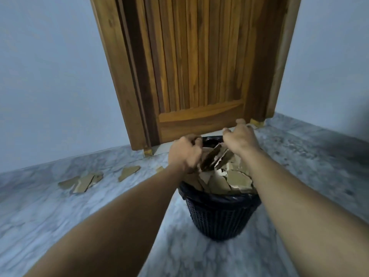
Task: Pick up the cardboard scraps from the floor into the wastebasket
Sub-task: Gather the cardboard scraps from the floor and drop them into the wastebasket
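A black mesh wastebasket (216,218) with a dark liner stands on the marble floor in front of a wooden door. It is heaped with torn cardboard scraps (236,179). Both my hands hover over its far rim. My left hand (184,152) is curled round a few upright brown scraps (210,159) above the pile. My right hand (239,139) is beside them with its fingers loosely spread, and other pieces stand just under its palm. More scraps lie on the floor to the left: a cluster (83,181), a single piece (128,171) and a small bit (159,168).
The wooden door (199,66) and its frame stand right behind the basket, with pale walls on both sides. Grey marble floor (309,160) stretches to the right of the basket and towards me.
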`<move>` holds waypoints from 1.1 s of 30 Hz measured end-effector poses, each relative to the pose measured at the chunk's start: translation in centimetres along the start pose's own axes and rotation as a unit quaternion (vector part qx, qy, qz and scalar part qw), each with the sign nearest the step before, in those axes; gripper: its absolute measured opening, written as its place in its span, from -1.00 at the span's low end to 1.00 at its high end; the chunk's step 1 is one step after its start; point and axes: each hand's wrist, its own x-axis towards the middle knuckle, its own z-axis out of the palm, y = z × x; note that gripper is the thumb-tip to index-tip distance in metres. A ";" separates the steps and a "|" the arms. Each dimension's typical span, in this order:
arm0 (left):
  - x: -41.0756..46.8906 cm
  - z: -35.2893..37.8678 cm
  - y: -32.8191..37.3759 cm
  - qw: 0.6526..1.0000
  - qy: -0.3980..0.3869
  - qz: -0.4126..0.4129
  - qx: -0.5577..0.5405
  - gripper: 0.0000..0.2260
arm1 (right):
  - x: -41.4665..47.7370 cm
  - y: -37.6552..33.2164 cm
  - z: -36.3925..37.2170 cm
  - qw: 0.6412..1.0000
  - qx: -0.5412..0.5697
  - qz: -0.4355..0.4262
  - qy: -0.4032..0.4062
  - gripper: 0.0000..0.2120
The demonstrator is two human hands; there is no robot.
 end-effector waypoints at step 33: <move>11.0 -13.0 -57.3 0.961 -0.002 -0.183 0.210 0.06 | 7.7 -4.0 49.6 0.945 -0.235 0.068 -0.217 0.02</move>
